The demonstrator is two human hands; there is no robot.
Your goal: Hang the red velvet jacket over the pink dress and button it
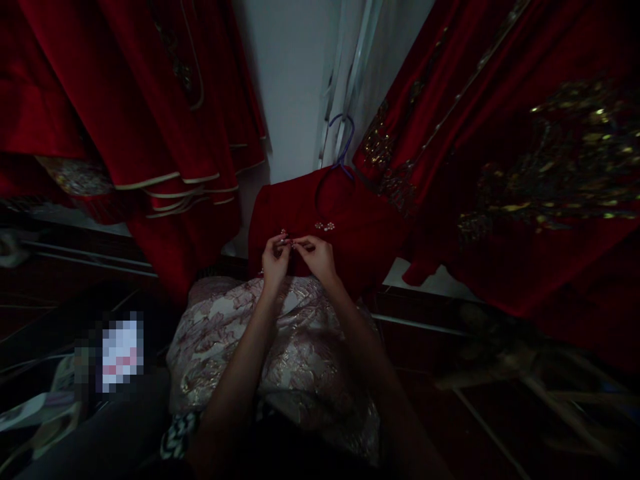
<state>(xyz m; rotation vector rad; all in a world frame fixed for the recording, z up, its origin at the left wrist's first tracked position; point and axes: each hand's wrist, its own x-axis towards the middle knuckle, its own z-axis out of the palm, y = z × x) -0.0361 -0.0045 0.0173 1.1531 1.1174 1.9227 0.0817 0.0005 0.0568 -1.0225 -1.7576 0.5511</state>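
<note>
A dark red garment [350, 227] hangs on a purple hanger [344, 143] in front of me, with a small pearly clasp [325, 227] on its front. My left hand [275, 257] and my right hand [316, 257] meet at the garment's left front. Both pinch a small fastening between fingertips, too small and dim to name. A pale brocade cushion or bundle [280, 347] lies under my forearms.
Red robes with cream trim [165, 133] hang at the left. Red garments with gold embroidery [540, 173] hang at the right. A white wall with a rail [300, 87] runs behind. Papers [45, 400] lie at the lower left. Dark shelving fills both sides.
</note>
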